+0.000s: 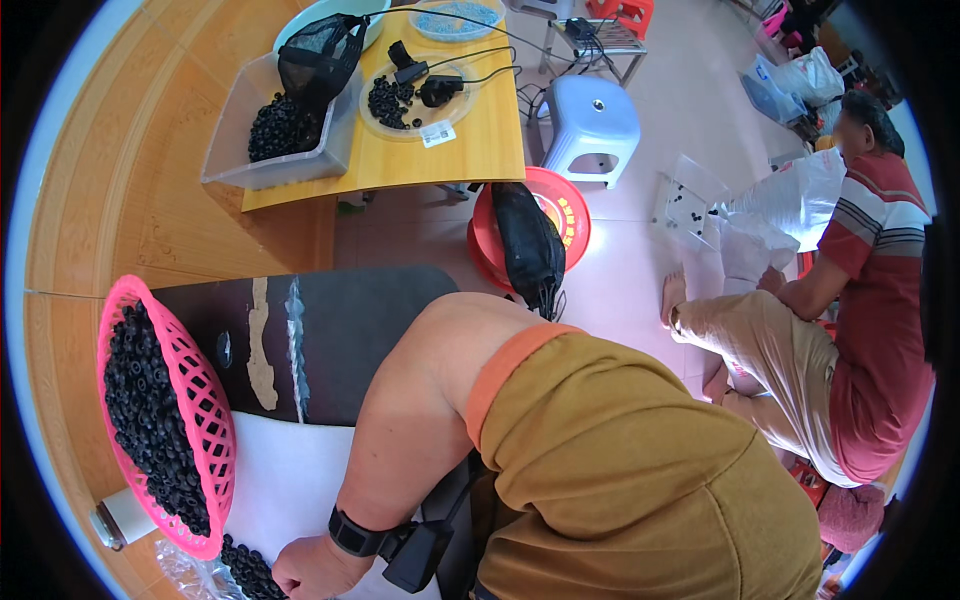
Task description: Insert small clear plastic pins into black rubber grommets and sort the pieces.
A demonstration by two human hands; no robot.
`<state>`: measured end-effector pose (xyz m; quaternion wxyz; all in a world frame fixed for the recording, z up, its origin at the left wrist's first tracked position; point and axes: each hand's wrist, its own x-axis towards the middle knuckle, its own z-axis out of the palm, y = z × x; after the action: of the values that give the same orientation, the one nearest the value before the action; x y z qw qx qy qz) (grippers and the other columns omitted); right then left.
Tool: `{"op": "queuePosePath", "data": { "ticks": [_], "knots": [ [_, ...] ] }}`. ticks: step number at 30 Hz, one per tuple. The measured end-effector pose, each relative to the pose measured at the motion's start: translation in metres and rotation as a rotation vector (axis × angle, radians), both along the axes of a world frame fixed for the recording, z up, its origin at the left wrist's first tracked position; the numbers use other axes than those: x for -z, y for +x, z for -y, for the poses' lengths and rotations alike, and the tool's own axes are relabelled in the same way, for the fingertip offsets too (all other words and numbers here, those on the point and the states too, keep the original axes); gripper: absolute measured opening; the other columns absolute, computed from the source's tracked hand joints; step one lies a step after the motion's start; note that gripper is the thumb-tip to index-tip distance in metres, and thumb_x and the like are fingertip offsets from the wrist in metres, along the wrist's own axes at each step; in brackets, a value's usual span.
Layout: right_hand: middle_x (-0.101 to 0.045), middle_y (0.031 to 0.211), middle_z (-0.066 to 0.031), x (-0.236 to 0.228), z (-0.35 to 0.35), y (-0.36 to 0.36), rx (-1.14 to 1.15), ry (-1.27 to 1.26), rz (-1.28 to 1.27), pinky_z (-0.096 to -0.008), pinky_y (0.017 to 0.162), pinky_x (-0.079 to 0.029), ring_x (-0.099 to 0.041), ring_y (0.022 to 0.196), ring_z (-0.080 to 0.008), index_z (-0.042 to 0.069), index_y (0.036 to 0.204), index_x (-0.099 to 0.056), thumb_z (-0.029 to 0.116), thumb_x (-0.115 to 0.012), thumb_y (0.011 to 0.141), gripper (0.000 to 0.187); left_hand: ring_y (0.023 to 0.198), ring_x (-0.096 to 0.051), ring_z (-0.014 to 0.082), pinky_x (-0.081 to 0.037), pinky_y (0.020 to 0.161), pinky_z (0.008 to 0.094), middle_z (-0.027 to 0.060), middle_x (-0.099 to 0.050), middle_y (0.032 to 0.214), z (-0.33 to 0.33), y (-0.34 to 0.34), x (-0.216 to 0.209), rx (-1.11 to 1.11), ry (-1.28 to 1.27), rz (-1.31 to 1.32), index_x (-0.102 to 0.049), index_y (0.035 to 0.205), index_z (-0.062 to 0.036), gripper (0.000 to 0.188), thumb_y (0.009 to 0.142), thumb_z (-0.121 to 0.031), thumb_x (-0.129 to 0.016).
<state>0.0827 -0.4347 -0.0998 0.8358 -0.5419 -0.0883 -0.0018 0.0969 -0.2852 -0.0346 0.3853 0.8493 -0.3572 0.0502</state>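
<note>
My right hand is low in the view, its fingers curled and partly cut off by the lower edge. What it holds, if anything, is hidden. Just beside it lies a pile of small black ring-like parts on a clear plastic bag. A black strap with a boxy device circles that wrist. Left of my forearm, a pink lattice basket full of similar black parts leans tilted over the white work surface. My left hand is out of view.
Ahead, a wooden table carries a clear bin, a dish of black parts and wired devices. Beyond stand a blue stool and a red basin with a black bag. A person sits at right.
</note>
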Motion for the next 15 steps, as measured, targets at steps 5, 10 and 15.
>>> {"op": "queuePosePath", "data": {
  "ticks": [5, 10, 15],
  "knots": [
    [-0.065, 0.077, -0.0128, 0.003, -0.003, 0.003, 0.055, -0.16, 0.097, -0.0354, 0.064, -0.047, -0.061, 0.072, -0.0245, 0.003, 0.083, -0.065, 0.014, -0.056, 0.075, 0.016, 0.077, -0.051, 0.0163, -0.042, 0.067, 0.0265, 0.008, -0.057, 0.085, 0.0, -0.002, -0.004, -0.041, 0.0, -0.101, -0.061, 0.089, 0.0041, 0.025, 0.091, -0.021, -0.06],
    [-0.065, 0.079, -0.0138, 0.004, -0.002, 0.003, 0.091, -0.25, 0.154, -0.0367, 0.064, -0.047, -0.061, 0.074, -0.0266, 0.004, 0.085, -0.065, 0.018, -0.057, 0.076, 0.019, 0.074, -0.05, 0.0171, -0.042, 0.069, 0.0297, 0.0081, -0.057, 0.078, 0.011, -0.013, -0.012, -0.161, 0.053, -0.202, -0.062, 0.084, 0.0035, 0.028, 0.091, -0.023, -0.056],
    [-0.065, 0.078, -0.0143, 0.007, -0.005, 0.006, 0.067, -0.25, 0.115, -0.0368, 0.064, -0.047, -0.062, 0.074, -0.0268, 0.004, 0.085, -0.065, 0.017, -0.056, 0.076, 0.018, 0.072, -0.051, 0.0184, -0.042, 0.069, 0.0301, 0.0092, -0.056, 0.076, 0.0, -0.011, -0.006, -0.17, 0.036, -0.215, -0.061, 0.083, 0.0034, 0.028, 0.092, -0.023, -0.055]
  ]
}}
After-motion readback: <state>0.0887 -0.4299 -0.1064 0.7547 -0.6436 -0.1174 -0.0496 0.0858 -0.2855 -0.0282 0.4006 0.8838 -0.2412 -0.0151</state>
